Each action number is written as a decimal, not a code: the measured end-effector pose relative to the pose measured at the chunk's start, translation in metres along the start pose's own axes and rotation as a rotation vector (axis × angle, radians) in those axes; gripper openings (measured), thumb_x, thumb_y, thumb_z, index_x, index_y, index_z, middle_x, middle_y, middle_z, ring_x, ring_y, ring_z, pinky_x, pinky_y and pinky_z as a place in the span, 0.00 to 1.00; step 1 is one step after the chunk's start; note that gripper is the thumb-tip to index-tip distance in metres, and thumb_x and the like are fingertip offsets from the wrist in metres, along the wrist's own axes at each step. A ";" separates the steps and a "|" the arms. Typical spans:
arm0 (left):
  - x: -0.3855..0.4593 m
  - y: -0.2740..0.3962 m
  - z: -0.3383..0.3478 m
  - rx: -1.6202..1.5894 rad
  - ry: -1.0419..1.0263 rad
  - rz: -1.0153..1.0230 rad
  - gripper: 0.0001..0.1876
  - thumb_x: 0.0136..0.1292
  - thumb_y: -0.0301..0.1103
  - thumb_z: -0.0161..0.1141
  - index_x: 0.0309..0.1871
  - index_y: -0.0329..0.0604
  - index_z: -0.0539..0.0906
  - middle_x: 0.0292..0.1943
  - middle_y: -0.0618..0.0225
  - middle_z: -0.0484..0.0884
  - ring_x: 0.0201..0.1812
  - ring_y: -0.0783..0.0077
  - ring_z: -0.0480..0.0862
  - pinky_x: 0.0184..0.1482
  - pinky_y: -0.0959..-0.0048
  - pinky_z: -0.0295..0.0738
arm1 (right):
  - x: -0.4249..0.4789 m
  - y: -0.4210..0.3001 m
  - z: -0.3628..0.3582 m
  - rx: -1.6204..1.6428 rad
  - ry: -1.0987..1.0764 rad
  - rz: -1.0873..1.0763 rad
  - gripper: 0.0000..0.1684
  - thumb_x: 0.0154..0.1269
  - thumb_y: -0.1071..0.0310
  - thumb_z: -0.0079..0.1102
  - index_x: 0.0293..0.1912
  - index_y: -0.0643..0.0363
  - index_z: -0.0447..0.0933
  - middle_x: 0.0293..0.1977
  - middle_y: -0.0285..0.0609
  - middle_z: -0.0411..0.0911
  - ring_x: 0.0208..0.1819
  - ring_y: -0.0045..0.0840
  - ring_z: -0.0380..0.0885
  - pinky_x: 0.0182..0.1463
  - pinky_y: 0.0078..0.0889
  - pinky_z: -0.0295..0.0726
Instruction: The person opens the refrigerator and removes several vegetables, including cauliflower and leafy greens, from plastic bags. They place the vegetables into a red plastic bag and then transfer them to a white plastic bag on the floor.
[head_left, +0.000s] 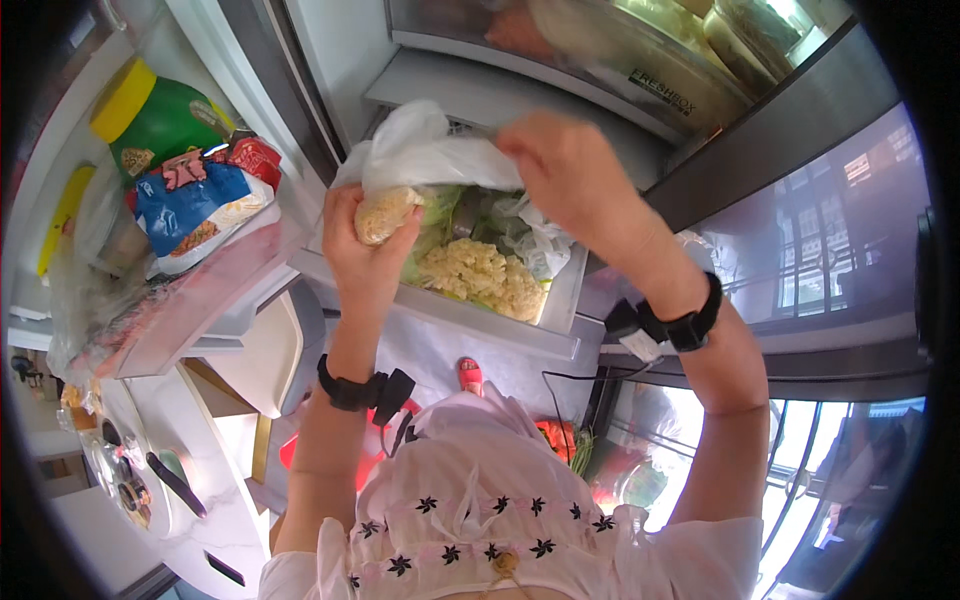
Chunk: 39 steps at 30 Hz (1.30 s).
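Observation:
My left hand (367, 247) holds a small pale yellow, knobbly lump (386, 215), perhaps a vegetable piece, over the left side of a pulled-out refrigerator drawer (487, 322). A thin white plastic bag (442, 157) stretches behind it to my right hand (551, 161), whose fingers are pinched on the bag's right end. Below, a large cauliflower head (484, 277) lies in the drawer, with green leafy vegetables (442, 206) behind it. Another crumpled plastic bag (544, 244) sits at the drawer's right side.
The open refrigerator door (202, 315) at left holds a green jar with a yellow lid (161, 112) and a blue food packet (199, 210). Above the drawer is a clear bin (600, 67). A dark door (810, 217) stands at right. A marble-patterned table (217, 480) is lower left.

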<state>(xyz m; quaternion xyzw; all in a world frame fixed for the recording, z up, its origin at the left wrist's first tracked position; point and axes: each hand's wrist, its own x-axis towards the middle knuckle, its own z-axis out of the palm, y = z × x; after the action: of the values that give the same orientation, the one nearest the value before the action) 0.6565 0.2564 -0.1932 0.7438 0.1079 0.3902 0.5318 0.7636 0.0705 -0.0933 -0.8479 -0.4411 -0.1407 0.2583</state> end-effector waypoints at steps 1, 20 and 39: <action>0.000 0.003 0.001 -0.015 0.024 -0.014 0.16 0.45 0.27 0.73 0.34 0.36 0.75 0.36 0.63 0.74 0.39 0.66 0.75 0.44 0.72 0.70 | -0.011 0.005 0.007 -0.065 -0.084 0.048 0.09 0.59 0.69 0.55 0.37 0.60 0.80 0.34 0.52 0.78 0.39 0.43 0.80 0.44 0.41 0.80; 0.000 -0.010 -0.003 -0.323 0.056 -0.209 0.14 0.54 0.24 0.70 0.40 0.38 0.75 0.37 0.73 0.74 0.38 0.82 0.73 0.43 0.82 0.70 | -0.043 0.047 0.050 -0.405 -0.601 0.351 0.12 0.47 0.65 0.66 0.35 0.58 0.81 0.31 0.44 0.82 0.37 0.40 0.83 0.41 0.41 0.82; 0.002 0.006 -0.004 -0.361 0.047 -0.309 0.14 0.56 0.25 0.69 0.42 0.39 0.75 0.36 0.72 0.76 0.35 0.84 0.74 0.37 0.83 0.71 | 0.005 0.012 -0.028 0.415 0.377 0.339 0.14 0.60 0.70 0.55 0.45 0.66 0.74 0.32 0.46 0.81 0.34 0.26 0.80 0.39 0.29 0.77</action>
<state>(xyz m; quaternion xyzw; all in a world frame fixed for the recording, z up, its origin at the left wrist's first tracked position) 0.6535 0.2578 -0.1867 0.6020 0.1613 0.3346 0.7068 0.7754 0.0524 -0.0717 -0.7976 -0.2573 -0.1570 0.5225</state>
